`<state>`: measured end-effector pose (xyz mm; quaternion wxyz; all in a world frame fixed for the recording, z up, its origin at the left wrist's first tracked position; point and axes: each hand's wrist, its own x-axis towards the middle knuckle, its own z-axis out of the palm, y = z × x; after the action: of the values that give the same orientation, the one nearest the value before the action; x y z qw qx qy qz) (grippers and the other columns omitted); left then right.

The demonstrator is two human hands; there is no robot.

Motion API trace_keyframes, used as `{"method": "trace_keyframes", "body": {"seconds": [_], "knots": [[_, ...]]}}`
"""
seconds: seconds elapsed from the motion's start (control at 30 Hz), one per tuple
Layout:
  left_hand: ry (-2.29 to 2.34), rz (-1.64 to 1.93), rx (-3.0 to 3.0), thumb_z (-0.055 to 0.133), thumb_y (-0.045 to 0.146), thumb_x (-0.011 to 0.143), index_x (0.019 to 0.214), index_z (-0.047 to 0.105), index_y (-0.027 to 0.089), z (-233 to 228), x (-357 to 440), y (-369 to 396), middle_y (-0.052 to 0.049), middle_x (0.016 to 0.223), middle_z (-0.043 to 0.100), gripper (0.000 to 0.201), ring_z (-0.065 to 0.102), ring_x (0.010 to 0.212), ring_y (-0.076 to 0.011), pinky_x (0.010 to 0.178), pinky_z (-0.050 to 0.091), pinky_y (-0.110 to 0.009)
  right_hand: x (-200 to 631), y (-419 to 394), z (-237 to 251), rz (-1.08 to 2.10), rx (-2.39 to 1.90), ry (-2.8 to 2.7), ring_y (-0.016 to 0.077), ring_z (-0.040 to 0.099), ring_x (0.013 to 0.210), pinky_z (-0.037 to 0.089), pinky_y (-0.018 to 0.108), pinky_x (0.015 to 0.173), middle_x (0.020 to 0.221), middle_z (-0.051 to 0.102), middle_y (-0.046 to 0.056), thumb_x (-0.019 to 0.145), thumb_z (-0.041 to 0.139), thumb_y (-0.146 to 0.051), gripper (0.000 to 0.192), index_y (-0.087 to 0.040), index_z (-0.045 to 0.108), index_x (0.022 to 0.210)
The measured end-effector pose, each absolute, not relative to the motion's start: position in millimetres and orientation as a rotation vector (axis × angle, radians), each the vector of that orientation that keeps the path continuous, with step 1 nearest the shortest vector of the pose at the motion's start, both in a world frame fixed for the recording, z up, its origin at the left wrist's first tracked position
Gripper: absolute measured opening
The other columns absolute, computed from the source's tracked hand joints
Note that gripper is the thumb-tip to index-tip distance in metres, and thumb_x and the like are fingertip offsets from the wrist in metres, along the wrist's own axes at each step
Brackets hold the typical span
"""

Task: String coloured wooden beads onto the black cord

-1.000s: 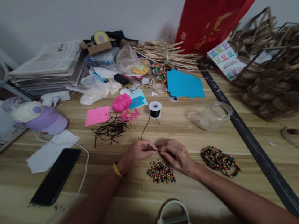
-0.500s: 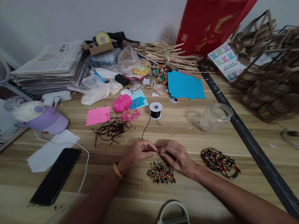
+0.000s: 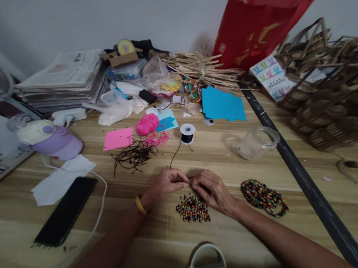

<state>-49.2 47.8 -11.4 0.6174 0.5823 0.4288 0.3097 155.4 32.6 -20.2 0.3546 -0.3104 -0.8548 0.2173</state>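
Wooden worktop (image 3: pixel 220 148), dark cord (image 3: pixel 190 177) stretched crosswise just beyond loose beads (image 3: pixel 193 208).
Left hand (image 3: pixel 167 182) and right hand (image 3: pixel 213 189) both pinch it, fingertips closed; beads lie nearer the right.

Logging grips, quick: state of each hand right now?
Left hand: closed, fingertips pinching the dark cord.
Right hand: closed on the same cord; exact finger placement is hard to see.

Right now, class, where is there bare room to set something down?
Bare tabletop lies between the white cable and the left hand, and between the cord spool and the glass jar. It is crowded along the back, from the newspaper stack to the red bag.
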Motion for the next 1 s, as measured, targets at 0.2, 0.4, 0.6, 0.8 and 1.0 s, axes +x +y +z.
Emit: {"method": "trace_keyframes", "body": {"seconds": [0.2,0.4,0.6,0.8,1.0], "knots": [[1.002,0.701,1.33,0.075,0.024,0.065,0.076,0.067,0.009,-10.2,-49.2,47.8,-0.005,0.072,0.069,0.02,0.061,0.068,-0.0126,0.066,0.046,-0.023,155.1,32.0,-18.6,0.547,-0.802,-2.207,0.0186,0.053,0.073,0.043,0.032,0.07,0.075,0.06,0.006,0.094,0.043,-0.023,0.016,-0.02,0.056,0.084],[0.992,0.694,1.308,0.075,0.024,0.066,0.077,0.067,0.009,-9.3,-49.1,47.5,-0.006,0.075,0.069,0.02,0.062,0.07,-0.0129,0.069,0.046,-0.023,155.3,32.3,-19.5,0.562,-0.793,-2.209,0.0184,0.054,0.075,0.043,0.032,0.072,0.077,0.061,0.005,0.094,0.045,-0.021,0.014,-0.019,0.057,0.086],[0.977,0.694,1.298,0.075,0.023,0.065,0.078,0.067,0.009,-9.1,-49.3,47.8,-0.006,0.075,0.07,0.02,0.062,0.07,-0.0128,0.07,0.046,-0.023,155.9,32.8,-21.3,0.577,-0.794,-2.218,0.0187,0.054,0.076,0.044,0.033,0.072,0.078,0.062,0.006,0.093,0.046,-0.021,0.012,-0.019,0.057,0.088],[0.98,0.709,1.321,0.075,0.023,0.066,0.076,0.067,0.009,-11.0,-49.5,47.9,-0.006,0.074,0.069,0.019,0.061,0.069,-0.0126,0.067,0.046,-0.023,155.7,32.5,-21.0,0.561,-0.807,-2.222,0.0188,0.053,0.074,0.044,0.033,0.07,0.076,0.061,0.006,0.094,0.044,-0.022,0.015,-0.019,0.056,0.085],[0.96,0.7,1.308,0.075,0.025,0.066,0.077,0.067,0.01,-12.4,-48.9,47.8,-0.005,0.074,0.069,0.02,0.062,0.07,-0.0127,0.069,0.047,-0.023,155.7,32.7,-21.0,0.57,-0.804,-2.233,0.019,0.054,0.075,0.044,0.033,0.071,0.077,0.062,0.006,0.094,0.044,-0.022,0.015,-0.02,0.056,0.086]]}}
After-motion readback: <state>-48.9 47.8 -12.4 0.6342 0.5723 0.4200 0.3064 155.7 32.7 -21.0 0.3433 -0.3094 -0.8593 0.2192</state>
